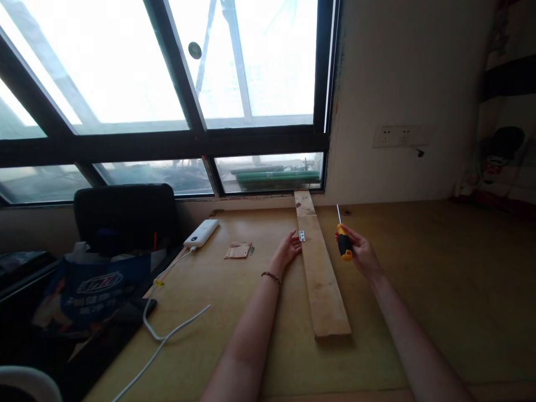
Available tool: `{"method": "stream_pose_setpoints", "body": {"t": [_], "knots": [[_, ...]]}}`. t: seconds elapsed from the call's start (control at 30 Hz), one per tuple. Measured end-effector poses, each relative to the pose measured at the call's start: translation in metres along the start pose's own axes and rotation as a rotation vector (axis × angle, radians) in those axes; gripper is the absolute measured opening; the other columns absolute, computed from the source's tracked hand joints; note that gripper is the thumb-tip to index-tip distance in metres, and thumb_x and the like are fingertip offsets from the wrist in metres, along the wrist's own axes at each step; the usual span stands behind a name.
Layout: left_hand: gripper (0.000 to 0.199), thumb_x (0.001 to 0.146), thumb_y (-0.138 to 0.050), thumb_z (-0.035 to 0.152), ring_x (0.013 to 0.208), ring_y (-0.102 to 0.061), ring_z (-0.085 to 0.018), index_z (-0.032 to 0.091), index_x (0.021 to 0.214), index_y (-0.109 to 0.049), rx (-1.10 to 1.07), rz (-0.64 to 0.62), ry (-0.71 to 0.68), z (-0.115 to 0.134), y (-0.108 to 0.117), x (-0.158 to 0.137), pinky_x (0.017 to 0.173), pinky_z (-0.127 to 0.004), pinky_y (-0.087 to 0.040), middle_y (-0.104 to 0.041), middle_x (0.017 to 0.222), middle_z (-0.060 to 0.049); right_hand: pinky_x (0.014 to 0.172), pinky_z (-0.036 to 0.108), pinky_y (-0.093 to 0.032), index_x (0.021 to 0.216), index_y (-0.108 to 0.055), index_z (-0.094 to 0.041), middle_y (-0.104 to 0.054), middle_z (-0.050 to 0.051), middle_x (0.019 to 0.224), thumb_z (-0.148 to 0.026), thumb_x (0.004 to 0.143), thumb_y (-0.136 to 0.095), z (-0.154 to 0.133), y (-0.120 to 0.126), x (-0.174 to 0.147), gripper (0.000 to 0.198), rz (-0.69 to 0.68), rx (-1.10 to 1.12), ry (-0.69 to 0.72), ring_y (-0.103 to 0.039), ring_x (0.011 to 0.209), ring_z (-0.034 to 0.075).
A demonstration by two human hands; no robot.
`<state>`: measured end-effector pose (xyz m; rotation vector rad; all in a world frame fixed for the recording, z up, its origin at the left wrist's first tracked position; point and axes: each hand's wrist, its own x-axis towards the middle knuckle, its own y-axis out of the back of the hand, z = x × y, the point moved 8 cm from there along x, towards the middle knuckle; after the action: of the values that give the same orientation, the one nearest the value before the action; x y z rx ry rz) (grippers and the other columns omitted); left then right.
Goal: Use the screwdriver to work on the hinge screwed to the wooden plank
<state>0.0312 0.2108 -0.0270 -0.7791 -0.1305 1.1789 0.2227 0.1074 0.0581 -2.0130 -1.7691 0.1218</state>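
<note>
a screwdriver, presumably light and rigid, is grasped by its handle, the best hold, in the right hand; left of this grip lies a stiff-looking plank, where the left hand's closure cannot be told.

Both hands forward and apart
</note>
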Motion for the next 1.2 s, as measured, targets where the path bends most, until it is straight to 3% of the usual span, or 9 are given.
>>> {"method": "stream_pose_setpoints", "body": {"t": [0.17,0.33,0.43,0.6,0.73,0.87,1.2], "knots": [[0.024,0.076,-0.056,0.033,0.065,-0.063,-0.016,0.010,0.080,-0.058,0.021,-0.052,-0.061,0.001,-0.003,0.004,0.063,-0.027,-0.052,-0.065,0.076,-0.012,0.085,0.028,-0.047,0.112,-0.055,-0.026,-0.059,0.002,0.111,-0.022,0.061,-0.071,-0.050,-0.031,0.017,0.053,-0.071,-0.090,0.133,-0.056,0.099,0.015],[0.024,0.073,-0.060,0.031,0.064,-0.063,-0.015,0.011,0.084,-0.058,0.091,-0.059,-0.117,0.004,-0.007,0.004,0.059,-0.025,-0.051,-0.066,0.078,-0.011,0.077,0.027,-0.051,0.102,-0.049,-0.030,-0.059,-0.006,0.085,-0.030,0.063,-0.069,-0.096,-0.071,0.048,0.044,0.018,-0.020,0.338,-0.058,0.075,0.008],[0.024,0.072,-0.060,0.031,0.063,-0.063,-0.015,0.010,0.084,-0.058,0.114,-0.029,-0.121,0.004,-0.007,0.005,0.058,-0.025,-0.051,-0.066,0.076,-0.011,0.062,0.026,-0.053,0.099,-0.045,-0.028,-0.055,-0.007,0.070,-0.041,0.071,-0.060,-0.105,-0.085,0.058,0.034,0.108,-0.148,0.420,-0.054,0.057,0.007],[0.023,0.069,-0.062,0.030,0.057,-0.061,-0.014,0.010,0.078,-0.056,0.181,0.043,-0.137,0.003,-0.005,0.008,0.051,-0.023,-0.049,-0.064,0.069,-0.009,0.048,0.025,-0.047,0.088,-0.045,-0.020,-0.052,-0.005,0.051,-0.051,0.078,-0.047,-0.102,-0.086,0.061,0.033,0.303,-0.602,0.516,-0.053,0.043,0.013],[0.023,0.067,-0.063,0.030,0.054,-0.060,-0.013,0.010,0.076,-0.055,0.225,0.075,-0.140,0.001,-0.002,0.010,0.049,-0.022,-0.047,-0.062,0.067,-0.007,0.046,0.025,-0.046,0.086,-0.046,-0.017,-0.059,0.001,0.054,-0.055,0.077,-0.045,-0.084,-0.092,0.072,0.039,0.208,-0.828,0.442,-0.058,0.043,0.016],[0.023,0.067,-0.061,0.031,0.054,-0.059,-0.013,0.011,0.077,-0.055,0.266,0.074,-0.165,0.001,-0.002,0.011,0.050,-0.024,-0.047,-0.061,0.067,-0.006,0.042,0.024,-0.045,0.086,-0.047,-0.017,-0.059,0.000,0.052,-0.059,0.075,-0.043,-0.071,-0.089,0.082,0.043,0.191,-0.841,0.347,-0.058,0.040,0.016],[0.026,0.068,-0.061,0.034,0.056,-0.059,-0.014,0.011,0.077,-0.056,0.311,0.055,-0.190,0.001,-0.003,0.012,0.052,-0.024,-0.047,-0.061,0.066,-0.006,0.039,0.022,-0.045,0.084,-0.047,-0.017,-0.057,-0.001,0.051,-0.058,0.074,-0.046,-0.054,-0.094,0.085,0.042,0.119,-0.813,0.268,-0.056,0.038,0.014]]}}
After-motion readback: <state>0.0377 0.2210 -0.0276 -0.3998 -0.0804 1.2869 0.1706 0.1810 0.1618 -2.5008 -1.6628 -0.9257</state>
